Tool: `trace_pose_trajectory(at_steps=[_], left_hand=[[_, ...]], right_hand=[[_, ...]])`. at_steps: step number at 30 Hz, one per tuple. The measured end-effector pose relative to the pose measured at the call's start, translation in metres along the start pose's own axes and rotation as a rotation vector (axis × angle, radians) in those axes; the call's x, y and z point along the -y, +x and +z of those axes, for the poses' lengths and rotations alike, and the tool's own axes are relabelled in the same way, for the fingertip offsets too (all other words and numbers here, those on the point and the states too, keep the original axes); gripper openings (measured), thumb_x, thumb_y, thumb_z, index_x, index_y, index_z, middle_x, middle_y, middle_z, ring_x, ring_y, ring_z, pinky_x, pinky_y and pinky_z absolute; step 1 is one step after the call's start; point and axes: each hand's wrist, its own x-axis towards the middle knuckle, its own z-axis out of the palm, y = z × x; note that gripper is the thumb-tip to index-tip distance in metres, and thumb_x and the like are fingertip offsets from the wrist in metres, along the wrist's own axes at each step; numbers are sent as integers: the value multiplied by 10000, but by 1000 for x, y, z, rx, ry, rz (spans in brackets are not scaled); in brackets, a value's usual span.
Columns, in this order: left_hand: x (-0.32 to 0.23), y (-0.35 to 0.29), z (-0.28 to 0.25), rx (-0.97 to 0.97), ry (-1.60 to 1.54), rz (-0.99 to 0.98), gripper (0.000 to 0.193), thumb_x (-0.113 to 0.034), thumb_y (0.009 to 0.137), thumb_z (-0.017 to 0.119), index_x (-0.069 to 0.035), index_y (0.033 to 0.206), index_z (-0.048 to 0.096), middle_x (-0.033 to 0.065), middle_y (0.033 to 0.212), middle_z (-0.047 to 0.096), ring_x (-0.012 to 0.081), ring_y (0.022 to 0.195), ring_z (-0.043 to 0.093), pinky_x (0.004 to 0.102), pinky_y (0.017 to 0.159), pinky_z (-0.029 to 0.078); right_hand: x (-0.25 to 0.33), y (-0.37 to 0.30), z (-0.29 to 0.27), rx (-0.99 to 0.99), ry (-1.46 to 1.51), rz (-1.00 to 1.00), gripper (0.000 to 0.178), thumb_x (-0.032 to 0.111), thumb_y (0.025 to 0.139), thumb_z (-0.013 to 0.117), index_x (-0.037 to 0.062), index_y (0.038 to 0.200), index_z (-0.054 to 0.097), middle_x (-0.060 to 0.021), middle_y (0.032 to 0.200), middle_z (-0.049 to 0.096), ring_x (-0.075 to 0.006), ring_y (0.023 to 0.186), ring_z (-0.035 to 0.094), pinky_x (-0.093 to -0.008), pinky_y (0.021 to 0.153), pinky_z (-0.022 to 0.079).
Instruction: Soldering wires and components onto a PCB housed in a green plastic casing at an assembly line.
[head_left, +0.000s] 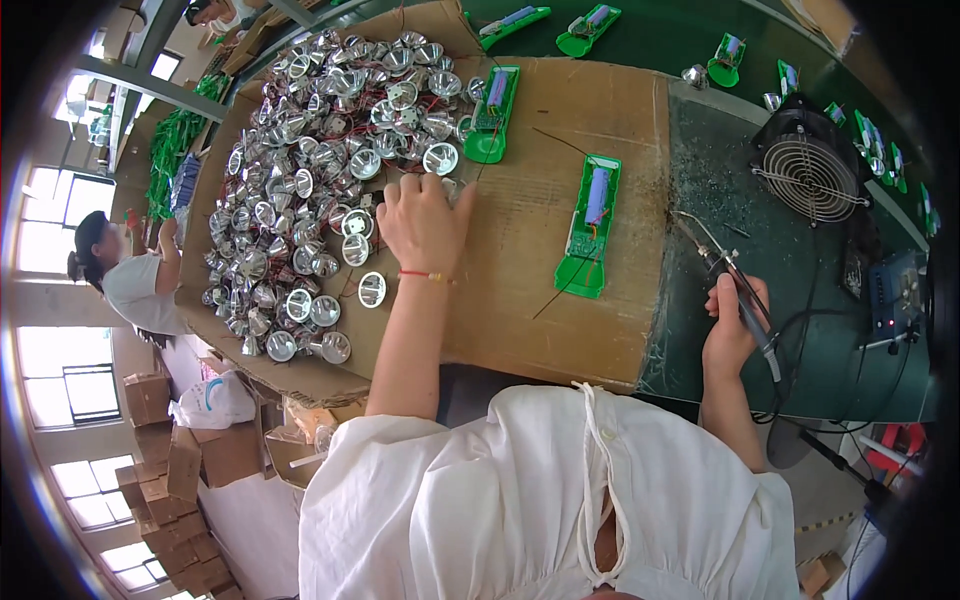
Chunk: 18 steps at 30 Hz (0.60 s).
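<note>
The dark green bench (715, 130) ran widest, its far edges lost in the black rim of the view. On it lay my cardboard sheet (520, 280), and to the left rose a heap of silver cups (330, 170), the lower ones buried. A round fan (808, 178) stood at the right. My left hand (425, 225) reached straight up from my bare forearm, palm down, knuckles bent, at the heap's right edge; its back covered the fingertips, so I cannot tell whether they grasped a cup. My right hand (730, 342) was wrapped around a soldering iron (717, 264), its tip slanting up and left beside the cardboard. Between my hands lay a green case (580, 276) with a purple battery (598, 195), untouched; its thin wires were hard to follow. A red bracelet (427, 275) circled my left wrist.
</note>
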Motion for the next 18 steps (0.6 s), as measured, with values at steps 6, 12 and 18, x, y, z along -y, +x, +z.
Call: trace_pose_trajectory(at_steps=[6, 12, 18], left_hand=[[-10, -32, -13, 90, -372, 194, 206, -190, 678, 709, -128, 862, 641, 71, 855, 550, 271, 832, 513, 387, 726, 423], [-10, -50, -34, 91, -480, 198, 236, -223, 642, 726, -98, 809, 614, 65, 851, 532, 261, 835, 501, 372, 736, 419], [-35, -35, -8, 261, 5, 192, 282, -375, 688, 703, -115, 782, 645, 79, 871, 571, 265, 846, 520, 401, 732, 414]], right_hand=[[4, -5, -3, -39, -21, -11, 170, 115, 823, 640, -7, 892, 544, -58, 687, 575, -79, 567, 522, -196, 518, 426], [12, -6, 2, -17, -49, -19, 181, 123, 821, 645, -13, 884, 543, -59, 682, 579, -80, 560, 526, -195, 524, 432], [25, -22, 3, 78, -114, -58, 195, 121, 822, 638, -30, 892, 537, -70, 676, 584, -83, 548, 530, -202, 511, 438]])
